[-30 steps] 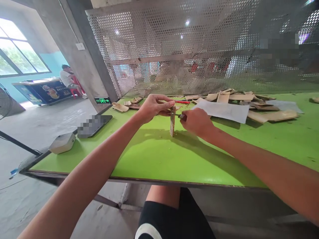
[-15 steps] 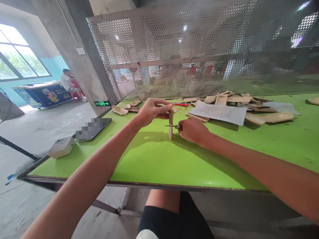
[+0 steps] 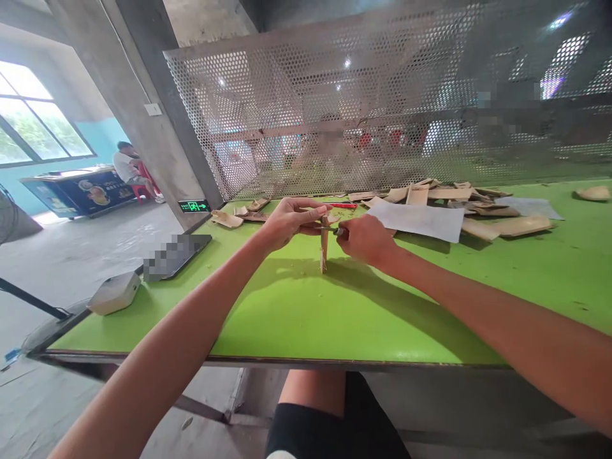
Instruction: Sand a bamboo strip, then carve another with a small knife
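My left hand (image 3: 289, 220) pinches the top of a narrow tan wooden strip (image 3: 324, 250) that stands upright on the green table (image 3: 306, 306). Just to its right, my right hand (image 3: 366, 239) is closed round a small knife (image 3: 335, 231). The knife's thin blade lies across the upper part of the strip, close below my left fingers. Small shavings lie on the table around the strip's foot.
A white paper sheet (image 3: 421, 220) and a heap of tan wood pieces (image 3: 478, 204) lie at the back right, a red pen (image 3: 343, 205) behind my hands. A dark flat device (image 3: 174, 254) and a small white box (image 3: 113, 292) sit at the left edge. A perforated metal screen (image 3: 382, 102) walls the far side. A person (image 3: 127, 162) sits far left.
The knife went down along the strip half a second ago and is now back up near its top. My left hand kept its hold on the strip.
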`<state>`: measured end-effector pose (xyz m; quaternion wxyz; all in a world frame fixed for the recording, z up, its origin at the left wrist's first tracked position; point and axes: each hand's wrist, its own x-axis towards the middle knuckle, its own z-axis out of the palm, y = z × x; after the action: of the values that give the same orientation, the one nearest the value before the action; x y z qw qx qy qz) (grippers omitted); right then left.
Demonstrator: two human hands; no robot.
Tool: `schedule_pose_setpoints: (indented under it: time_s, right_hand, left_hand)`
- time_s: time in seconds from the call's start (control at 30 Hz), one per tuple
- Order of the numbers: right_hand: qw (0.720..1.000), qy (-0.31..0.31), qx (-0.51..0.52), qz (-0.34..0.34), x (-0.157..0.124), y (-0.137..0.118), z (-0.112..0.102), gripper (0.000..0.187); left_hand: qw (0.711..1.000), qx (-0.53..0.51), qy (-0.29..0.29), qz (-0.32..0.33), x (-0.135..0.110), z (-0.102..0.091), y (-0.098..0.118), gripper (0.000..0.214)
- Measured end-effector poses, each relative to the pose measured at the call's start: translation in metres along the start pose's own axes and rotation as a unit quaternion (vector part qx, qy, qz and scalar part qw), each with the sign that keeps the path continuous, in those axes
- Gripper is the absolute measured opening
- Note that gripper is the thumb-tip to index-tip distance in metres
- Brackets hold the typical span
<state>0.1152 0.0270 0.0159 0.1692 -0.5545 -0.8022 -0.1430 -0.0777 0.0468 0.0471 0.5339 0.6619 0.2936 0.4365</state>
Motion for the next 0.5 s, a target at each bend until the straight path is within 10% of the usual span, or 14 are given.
schedule_pose_setpoints:
  time_s: [0.5]
  right_hand:
    - [0.999,-0.011,0.018,-0.034,0.0026,-0.0018,-0.0005,0.035]
  left_hand:
    - [1.000,-0.024,0.001,-0.009,-0.0012,-0.0019,0.0011,0.034]
